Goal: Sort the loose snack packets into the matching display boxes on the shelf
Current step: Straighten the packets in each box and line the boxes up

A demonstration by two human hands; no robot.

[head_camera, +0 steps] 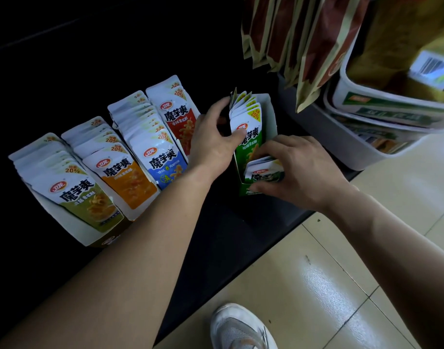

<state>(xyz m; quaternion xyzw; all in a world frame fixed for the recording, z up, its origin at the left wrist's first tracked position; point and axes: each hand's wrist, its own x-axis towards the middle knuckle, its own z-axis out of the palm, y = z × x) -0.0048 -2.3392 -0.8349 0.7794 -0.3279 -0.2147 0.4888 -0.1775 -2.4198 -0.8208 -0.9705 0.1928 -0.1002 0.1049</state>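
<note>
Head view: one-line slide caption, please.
Left hand steadies upright green packets in the green display box; right hand grips a small packet stack at its front.

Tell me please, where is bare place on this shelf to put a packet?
Bare shelf lies in front of the green box, up to the shelf's edge. The left hand fills the gap beside the red packets; the right hand, holding green packets, blocks the box front. White tubs crowd the right.
</note>
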